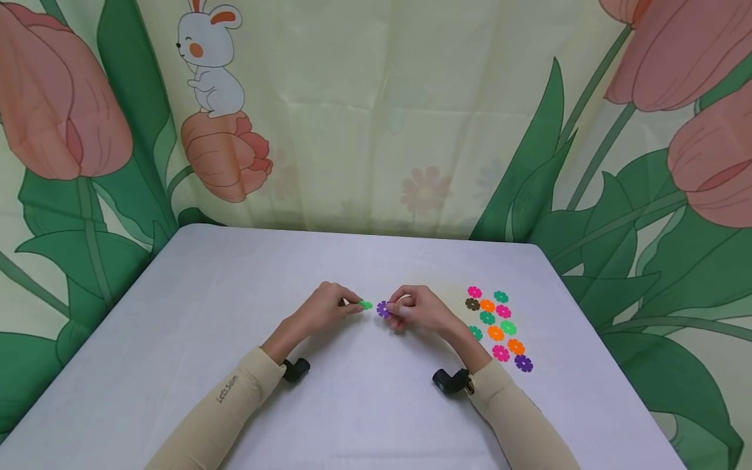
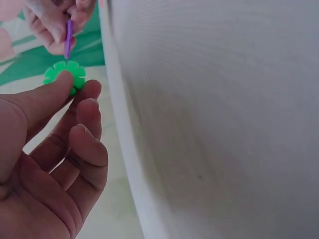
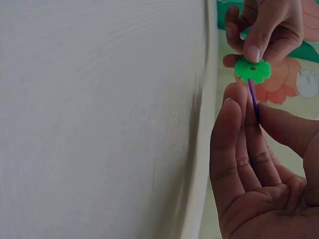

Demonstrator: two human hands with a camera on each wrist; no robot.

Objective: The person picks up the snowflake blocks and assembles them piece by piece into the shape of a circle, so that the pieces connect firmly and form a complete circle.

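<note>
Between thumb and forefinger my left hand (image 1: 324, 307) pinches a light green notched disc (image 1: 367, 305), shaped like a flower with slots round its rim. Facing it, my right hand (image 1: 422, 308) pinches a purple notched disc (image 1: 383, 309) of the same kind. Both discs are held up over the middle of the table, their edges close together. In the left wrist view the green disc (image 2: 65, 73) shows its flat face, while the purple disc (image 2: 69, 40) is seen edge-on. From the right wrist, the purple disc's edge (image 3: 253, 101) points at the green disc's rim (image 3: 252, 71).
Several loose notched discs in pink, orange, green, brown and purple (image 1: 523, 363) lie on the white table (image 1: 235, 287) to the right, some partly behind my right forearm. A curtain (image 1: 352, 117) printed with tulips and a rabbit hangs behind the table.
</note>
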